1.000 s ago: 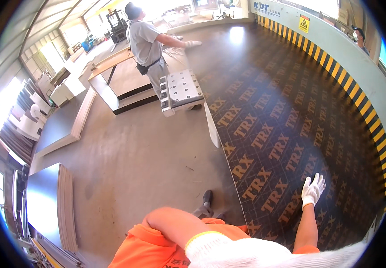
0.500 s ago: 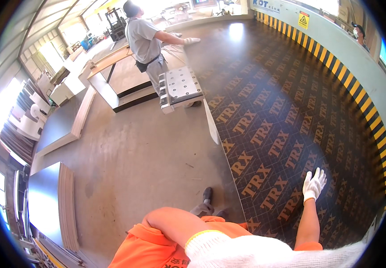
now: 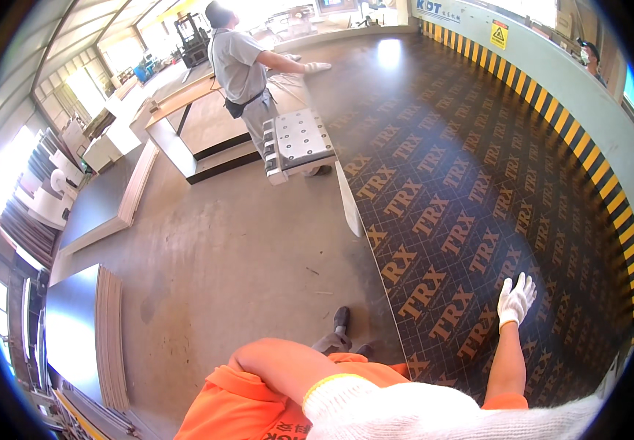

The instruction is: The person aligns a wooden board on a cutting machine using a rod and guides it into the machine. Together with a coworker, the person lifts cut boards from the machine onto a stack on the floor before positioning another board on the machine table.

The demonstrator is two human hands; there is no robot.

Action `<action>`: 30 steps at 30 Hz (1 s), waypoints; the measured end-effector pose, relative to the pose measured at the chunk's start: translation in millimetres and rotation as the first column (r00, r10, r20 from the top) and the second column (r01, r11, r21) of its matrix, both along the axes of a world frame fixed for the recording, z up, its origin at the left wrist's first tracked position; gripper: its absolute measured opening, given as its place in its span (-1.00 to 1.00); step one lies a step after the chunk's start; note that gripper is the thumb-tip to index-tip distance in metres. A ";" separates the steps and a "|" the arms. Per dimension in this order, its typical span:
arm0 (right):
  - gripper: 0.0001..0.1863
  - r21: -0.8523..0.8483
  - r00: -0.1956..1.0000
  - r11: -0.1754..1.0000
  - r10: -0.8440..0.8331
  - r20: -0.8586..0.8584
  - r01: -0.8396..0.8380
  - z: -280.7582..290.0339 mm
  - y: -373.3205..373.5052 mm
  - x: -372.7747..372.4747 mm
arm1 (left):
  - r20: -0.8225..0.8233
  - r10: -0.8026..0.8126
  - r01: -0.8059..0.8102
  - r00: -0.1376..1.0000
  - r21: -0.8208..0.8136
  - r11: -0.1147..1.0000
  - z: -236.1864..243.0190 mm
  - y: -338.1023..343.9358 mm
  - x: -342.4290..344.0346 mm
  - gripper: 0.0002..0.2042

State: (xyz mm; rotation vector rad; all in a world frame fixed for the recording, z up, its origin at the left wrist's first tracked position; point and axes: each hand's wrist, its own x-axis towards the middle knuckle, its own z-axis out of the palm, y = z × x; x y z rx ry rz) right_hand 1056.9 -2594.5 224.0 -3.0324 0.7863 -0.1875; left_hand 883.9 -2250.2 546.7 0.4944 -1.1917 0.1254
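A large dark brown, film-faced board (image 3: 449, 183) with lighter repeated printing fills the right side of the view. My right hand (image 3: 517, 299), in a white knit glove, lies palm down on its near part, with the fingers stretched out. Close to the camera at the bottom, my left hand (image 3: 412, 414) also wears a white knit glove. My bare left forearm bends up to it. That hand's fingers are not discernible, so whether it holds anything cannot be told.
A co-worker (image 3: 242, 70) in grey rests gloved hands on the board's far left part. A perforated metal support table (image 3: 302, 138) adjoins its left edge. A machine beam (image 3: 537, 62) with yellow-black striping (image 3: 551, 110) borders the right. Stacked panels (image 3: 82, 323) stand at left.
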 end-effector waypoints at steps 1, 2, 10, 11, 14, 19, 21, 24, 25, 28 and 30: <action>-0.33 -0.001 1.000 1.000 0.000 -0.001 0.000 0.3 -0.1 0.2 | 0.001 0.003 -0.003 1.000 0.000 1.000 0.0 0.4 -0.8 -0.56; -0.33 0.000 1.000 1.000 0.006 0.004 -0.006 0.4 0.5 0.8 | 0.003 -0.001 0.001 1.000 -0.001 1.000 0.4 0.8 -2.2 -0.56; -0.34 -0.028 1.000 1.000 0.003 0.007 -0.003 -9.2 -8.0 2.2 | 0.004 0.014 -0.014 1.000 0.006 1.000 -0.5 1.2 -5.6 -0.55; -0.34 -0.031 1.000 1.000 0.004 0.005 -0.004 -7.6 -6.3 2.1 | 0.007 0.012 -0.012 1.000 0.003 1.000 -1.5 1.4 -6.0 -0.55; -0.34 -0.015 1.000 1.000 0.016 0.011 -0.016 -3.3 -2.5 2.0 | 0.002 0.015 -0.015 1.000 -0.002 1.000 -1.4 4.6 -6.6 -0.54; -0.33 -0.020 1.000 1.000 0.011 0.001 -0.011 1.2 1.8 0.4 | -0.004 0.019 -0.019 1.000 -0.004 1.000 -1.7 5.1 -7.7 -0.54; -0.33 -0.021 1.000 1.000 0.006 -0.002 -0.006 0.5 1.2 0.3 | -0.003 0.018 -0.018 1.000 -0.008 1.000 -1.6 5.6 -7.3 -0.54; -0.33 -0.025 1.000 1.000 0.000 -0.004 0.000 -2.4 -0.9 1.4 | -0.008 0.020 -0.020 1.000 -0.013 1.000 -2.0 5.9 -7.7 -0.53; -0.33 -0.027 1.000 1.000 -0.004 -0.002 0.004 -3.6 -2.3 1.5 | -0.004 0.016 -0.016 1.000 -0.015 1.000 -2.0 6.4 -7.7 -0.53; -0.34 -0.026 1.000 1.000 0.001 0.015 -0.001 -6.1 -4.0 1.2 | -0.004 0.020 -0.020 1.000 -0.018 1.000 -2.5 7.7 -8.0 -0.53; -0.34 -0.031 1.000 0.999 0.008 -0.002 -0.008 -1.3 -1.7 0.6 | -0.004 0.033 -0.033 0.999 -0.017 0.999 -2.6 9.9 -9.5 -0.52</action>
